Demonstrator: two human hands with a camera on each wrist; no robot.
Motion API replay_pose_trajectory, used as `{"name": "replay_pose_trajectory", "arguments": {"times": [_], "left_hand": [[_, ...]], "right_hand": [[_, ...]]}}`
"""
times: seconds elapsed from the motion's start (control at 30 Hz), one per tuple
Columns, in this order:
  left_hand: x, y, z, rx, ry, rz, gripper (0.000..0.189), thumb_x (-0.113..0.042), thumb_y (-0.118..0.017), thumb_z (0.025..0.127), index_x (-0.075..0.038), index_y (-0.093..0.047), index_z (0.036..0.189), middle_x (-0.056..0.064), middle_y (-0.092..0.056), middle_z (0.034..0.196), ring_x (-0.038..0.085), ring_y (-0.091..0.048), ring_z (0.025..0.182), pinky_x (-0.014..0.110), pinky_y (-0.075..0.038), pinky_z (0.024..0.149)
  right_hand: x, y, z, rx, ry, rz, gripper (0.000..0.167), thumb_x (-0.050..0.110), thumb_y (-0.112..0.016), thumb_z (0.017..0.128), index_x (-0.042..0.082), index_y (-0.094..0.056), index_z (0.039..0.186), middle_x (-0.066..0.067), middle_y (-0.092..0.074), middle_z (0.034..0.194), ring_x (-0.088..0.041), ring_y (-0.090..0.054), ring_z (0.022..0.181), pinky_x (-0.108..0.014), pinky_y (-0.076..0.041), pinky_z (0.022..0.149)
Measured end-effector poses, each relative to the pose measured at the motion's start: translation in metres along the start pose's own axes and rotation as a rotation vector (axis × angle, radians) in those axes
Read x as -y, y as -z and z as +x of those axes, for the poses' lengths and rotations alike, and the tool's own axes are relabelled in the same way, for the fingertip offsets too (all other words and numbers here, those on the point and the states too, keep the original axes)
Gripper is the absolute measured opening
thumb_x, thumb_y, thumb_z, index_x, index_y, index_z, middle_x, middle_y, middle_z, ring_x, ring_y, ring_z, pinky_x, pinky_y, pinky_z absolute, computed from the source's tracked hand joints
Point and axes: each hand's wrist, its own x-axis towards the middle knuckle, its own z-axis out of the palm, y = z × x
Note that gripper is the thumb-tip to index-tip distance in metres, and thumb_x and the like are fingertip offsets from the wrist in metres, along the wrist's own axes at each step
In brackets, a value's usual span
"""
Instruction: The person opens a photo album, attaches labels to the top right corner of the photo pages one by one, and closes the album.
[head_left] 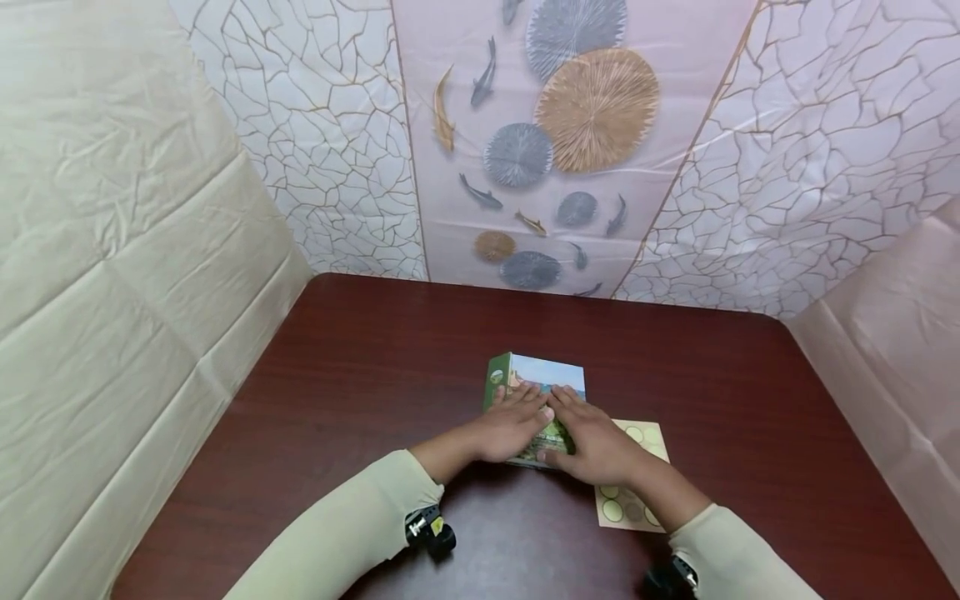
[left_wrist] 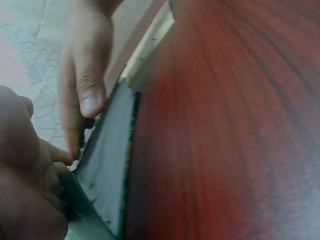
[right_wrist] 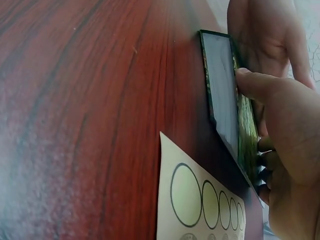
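Observation:
A thick closed book (head_left: 546, 372) with a green spine and a landscape picture on its cover lies on the dark red table. My left hand (head_left: 512, 425) rests flat on the cover's left part, fingers stretched toward the far edge. Over the right part of the cover lies my right hand (head_left: 596, 437), its fingers also straight. In the right wrist view the page block of the book (right_wrist: 220, 82) shows between the covers, and the right thumb touches the cover's edge. The left wrist view shows the pages of the book (left_wrist: 107, 165) from the near side.
A pale yellow sticker sheet (head_left: 621, 510) printed with circles lies right of the book, partly under the right forearm. The brown wooden table (head_left: 360, 367) extends around it. Patterned cloth (head_left: 345, 133) hangs behind the far table edge, and plain cloth (head_left: 150, 250) at the left.

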Motion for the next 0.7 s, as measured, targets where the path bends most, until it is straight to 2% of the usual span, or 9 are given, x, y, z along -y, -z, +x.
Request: {"name": "replay_pose_trajectory", "arguments": {"times": [0.2, 0.4, 0.53, 0.7], "left_hand": [[0.0, 0.007, -0.006, -0.05, 0.009, 0.078, 0.063, -0.046, -0.016, 0.112, -0.008, -0.037, 0.158, 0.015, -0.02, 0.167, 0.029, -0.005, 0.156, 0.056, -0.001, 0.122], [-0.004, 0.012, -0.012, -0.105, 0.051, 0.289, 0.066, -0.051, -0.022, 0.111, -0.008, -0.045, 0.155, 0.013, -0.027, 0.165, 0.028, -0.013, 0.155, 0.057, -0.007, 0.122], [-0.004, 0.017, -0.015, -0.13, 0.054, 0.413, 0.063, -0.05, -0.029, 0.111, -0.008, -0.051, 0.151, 0.013, -0.034, 0.163, 0.029, -0.021, 0.153, 0.057, -0.01, 0.122], [-0.004, 0.021, -0.017, -0.128, 0.033, 0.424, 0.06, -0.049, -0.034, 0.11, -0.008, -0.053, 0.149, 0.01, -0.037, 0.161, 0.028, -0.023, 0.153, 0.054, -0.012, 0.122]], "right_hand": [[0.005, 0.001, 0.003, -0.029, 0.011, 0.02, 0.088, 0.052, -0.064, 0.097, -0.002, -0.031, 0.158, -0.02, -0.023, 0.165, -0.039, -0.019, 0.152, -0.061, -0.028, 0.115], [0.008, 0.007, 0.004, -0.049, -0.006, 0.033, 0.086, 0.051, -0.067, 0.096, 0.0, -0.035, 0.158, -0.019, -0.026, 0.165, -0.039, -0.019, 0.153, -0.062, -0.028, 0.114], [0.006, 0.011, 0.003, -0.071, -0.013, 0.041, 0.085, 0.052, -0.066, 0.096, 0.001, -0.036, 0.157, -0.019, -0.029, 0.164, -0.039, -0.02, 0.152, -0.062, -0.028, 0.115], [0.002, 0.016, -0.002, -0.097, -0.02, 0.036, 0.085, 0.053, -0.065, 0.097, 0.0, -0.036, 0.157, -0.018, -0.03, 0.164, -0.04, -0.022, 0.152, -0.062, -0.028, 0.114]]}}
